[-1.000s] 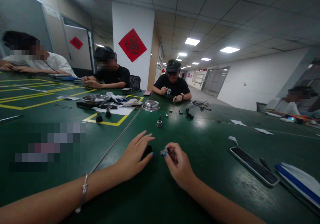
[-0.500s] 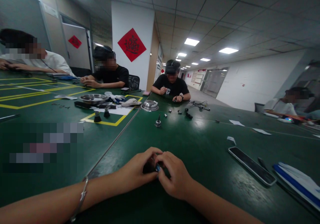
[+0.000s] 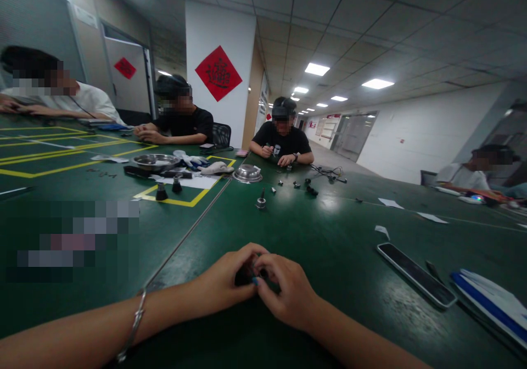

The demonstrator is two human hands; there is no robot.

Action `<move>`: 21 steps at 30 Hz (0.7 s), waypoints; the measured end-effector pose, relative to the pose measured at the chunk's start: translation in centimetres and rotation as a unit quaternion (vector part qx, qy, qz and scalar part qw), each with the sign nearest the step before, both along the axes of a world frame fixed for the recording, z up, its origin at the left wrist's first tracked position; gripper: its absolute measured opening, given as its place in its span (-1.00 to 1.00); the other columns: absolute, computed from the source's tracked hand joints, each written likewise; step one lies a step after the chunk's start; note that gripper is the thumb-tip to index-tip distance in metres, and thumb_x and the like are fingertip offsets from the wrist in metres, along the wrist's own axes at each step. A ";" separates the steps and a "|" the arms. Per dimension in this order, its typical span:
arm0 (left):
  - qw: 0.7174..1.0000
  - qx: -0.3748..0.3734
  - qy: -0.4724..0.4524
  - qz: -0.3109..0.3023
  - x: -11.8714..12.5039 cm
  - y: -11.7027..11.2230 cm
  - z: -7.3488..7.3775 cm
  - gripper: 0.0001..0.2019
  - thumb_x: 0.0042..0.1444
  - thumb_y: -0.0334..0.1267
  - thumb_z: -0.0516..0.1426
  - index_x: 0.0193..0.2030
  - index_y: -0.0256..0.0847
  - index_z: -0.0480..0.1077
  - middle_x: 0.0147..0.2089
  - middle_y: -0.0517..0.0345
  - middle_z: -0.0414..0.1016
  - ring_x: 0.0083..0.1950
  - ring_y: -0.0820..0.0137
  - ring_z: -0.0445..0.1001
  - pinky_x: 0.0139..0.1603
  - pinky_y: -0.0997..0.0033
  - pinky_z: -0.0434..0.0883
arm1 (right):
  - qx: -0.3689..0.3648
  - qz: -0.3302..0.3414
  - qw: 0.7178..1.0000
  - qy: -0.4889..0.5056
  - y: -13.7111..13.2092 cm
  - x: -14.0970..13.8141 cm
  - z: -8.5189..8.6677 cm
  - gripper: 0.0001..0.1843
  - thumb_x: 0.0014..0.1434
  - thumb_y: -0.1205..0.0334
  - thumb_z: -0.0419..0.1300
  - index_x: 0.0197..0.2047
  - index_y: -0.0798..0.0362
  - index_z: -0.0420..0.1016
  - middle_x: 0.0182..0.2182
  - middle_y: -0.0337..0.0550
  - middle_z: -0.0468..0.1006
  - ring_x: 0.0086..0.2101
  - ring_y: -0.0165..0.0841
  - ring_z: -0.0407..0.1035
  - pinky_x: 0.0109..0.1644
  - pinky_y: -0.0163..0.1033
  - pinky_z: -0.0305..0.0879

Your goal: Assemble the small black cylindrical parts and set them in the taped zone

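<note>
Just above the green table [image 3: 337, 253], my left hand [image 3: 226, 274] and my right hand [image 3: 288, 288] meet with fingertips together. Both are closed around something small and dark, mostly covered by the fingers, so its kind is unclear. A speck of blue shows at the right thumb tip. Beyond the hands, a small metal part with an upright shaft [image 3: 261, 200] stands on the table. Several little metal and black pieces [image 3: 310, 190] lie farther off.
To the right are a phone [image 3: 415, 274] and a blue-edged stack of papers [image 3: 494, 303]. A metal lid-like dish [image 3: 247, 173], a steel bowl [image 3: 155, 162], gloves [image 3: 216, 168] and two black knobs [image 3: 161, 191] sit far left of centre. Several people are seated around the table.
My fingers have shifted slightly around the small thing, and less blue shows. Across the table, a person's hand has moved a little over a small part.
</note>
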State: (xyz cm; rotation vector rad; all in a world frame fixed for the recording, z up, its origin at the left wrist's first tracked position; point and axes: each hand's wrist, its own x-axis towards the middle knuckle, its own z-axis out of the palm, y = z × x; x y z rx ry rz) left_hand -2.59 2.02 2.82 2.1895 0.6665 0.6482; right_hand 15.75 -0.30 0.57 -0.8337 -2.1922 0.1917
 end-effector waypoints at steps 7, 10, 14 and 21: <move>1.000 -0.002 0.010 0.010 0.0 0.2 -0.5 -0.56 0.09 -0.35 0.12 0.11 -0.13 0.12 -0.15 0.14 0.41 -0.21 0.40 0.43 -0.24 0.42 0.37 | 0.016 -0.002 1.000 0.004 -0.2 0.1 0.4 -0.76 0.12 0.31 -0.01 -0.11 0.06 0.27 -0.36 -0.16 0.42 -0.38 -0.36 0.30 -0.29 -0.28 0.21; 1.000 0.002 0.003 0.014 0.0 0.4 -0.8 -0.49 0.06 -0.36 0.14 0.14 -0.12 0.07 -0.19 0.17 0.42 -0.23 0.41 0.44 -0.26 0.43 0.37 | 0.025 -0.008 1.000 -0.008 -0.1 0.0 0.3 -0.86 0.11 0.33 -0.02 -0.25 0.06 0.31 -0.42 -0.18 0.40 -0.41 -0.36 0.29 -0.32 -0.29 0.18; 1.000 -0.001 -0.004 -0.002 0.0 0.3 -0.7 -0.45 0.03 -0.41 0.14 0.15 -0.11 0.06 -0.16 0.16 0.44 -0.19 0.39 0.45 -0.20 0.40 0.38 | -0.002 -0.043 0.999 0.005 0.1 0.0 0.0 -0.92 0.11 0.30 0.03 -0.32 0.06 0.33 -0.50 -0.24 0.35 -0.47 -0.40 0.26 -0.39 -0.32 0.14; 1.000 0.006 0.005 -0.010 -0.2 0.2 -0.5 -0.38 0.03 -0.45 0.12 0.21 -0.05 0.00 -0.13 0.16 0.44 -0.18 0.39 0.45 -0.21 0.42 0.37 | -0.004 -0.068 0.998 -0.008 0.1 -0.2 0.4 -0.88 0.11 0.20 0.09 -0.28 0.05 0.30 -0.48 -0.23 0.32 -0.45 -0.37 0.26 -0.39 -0.28 0.18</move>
